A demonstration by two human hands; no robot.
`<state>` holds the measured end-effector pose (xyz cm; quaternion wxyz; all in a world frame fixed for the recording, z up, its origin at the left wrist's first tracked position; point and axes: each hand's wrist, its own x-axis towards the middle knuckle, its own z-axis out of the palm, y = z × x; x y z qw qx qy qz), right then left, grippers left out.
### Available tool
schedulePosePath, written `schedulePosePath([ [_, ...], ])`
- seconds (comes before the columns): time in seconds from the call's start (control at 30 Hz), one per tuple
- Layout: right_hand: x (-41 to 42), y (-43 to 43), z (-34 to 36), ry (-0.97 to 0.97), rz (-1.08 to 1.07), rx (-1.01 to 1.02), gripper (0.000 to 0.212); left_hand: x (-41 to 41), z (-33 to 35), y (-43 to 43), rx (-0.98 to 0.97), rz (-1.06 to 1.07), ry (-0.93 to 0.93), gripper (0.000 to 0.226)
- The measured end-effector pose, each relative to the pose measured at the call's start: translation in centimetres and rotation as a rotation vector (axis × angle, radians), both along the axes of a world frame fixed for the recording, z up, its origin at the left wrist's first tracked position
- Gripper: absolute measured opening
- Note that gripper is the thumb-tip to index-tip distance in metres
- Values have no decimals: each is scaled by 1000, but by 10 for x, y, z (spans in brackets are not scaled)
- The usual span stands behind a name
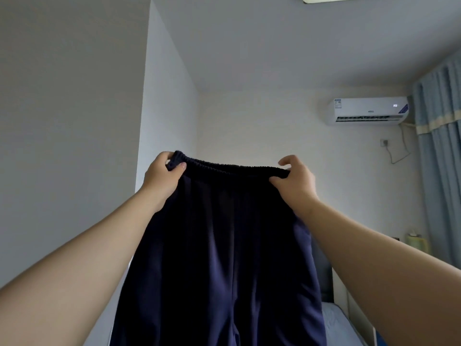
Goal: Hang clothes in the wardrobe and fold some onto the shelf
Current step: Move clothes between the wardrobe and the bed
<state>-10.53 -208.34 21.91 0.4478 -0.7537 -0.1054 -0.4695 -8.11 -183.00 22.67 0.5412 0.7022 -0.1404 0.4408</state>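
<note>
A pair of dark navy trousers (pixel 224 258) with an elastic waistband hangs in front of me, held up high by the waistband. My left hand (pixel 163 177) pinches the waistband's left end between thumb and fingers. At the waistband's right end, my right hand (pixel 295 182) grips it with thumb and curled fingers. The legs drop straight down out of the bottom of the view. No wardrobe, hanger or shelf is in sight.
A white wall corner (pixel 149 121) juts out on the left. An air conditioner (pixel 369 110) is mounted high on the far wall, beside blue curtains (pixel 441 158) at the right. A bed's dark headboard (pixel 324 278) and its mattress (pixel 334 320) show at lower right.
</note>
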Motion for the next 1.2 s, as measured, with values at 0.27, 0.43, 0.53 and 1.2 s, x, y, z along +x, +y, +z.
schedulePosePath([
  [0.27,-5,-10,-3,129,225,270,17,-6,-6,16,335,-206,269,36],
  [0.43,-2,-17,-17,268,200,176,30,-7,-15,14,459,-203,293,19],
  [0.53,-5,-26,-25,476,438,42,19,-8,-18,14,562,-104,320,34],
  [1.2,11,20,-51,639,311,330,21,7,-68,-77,-125,-153,482,25],
])
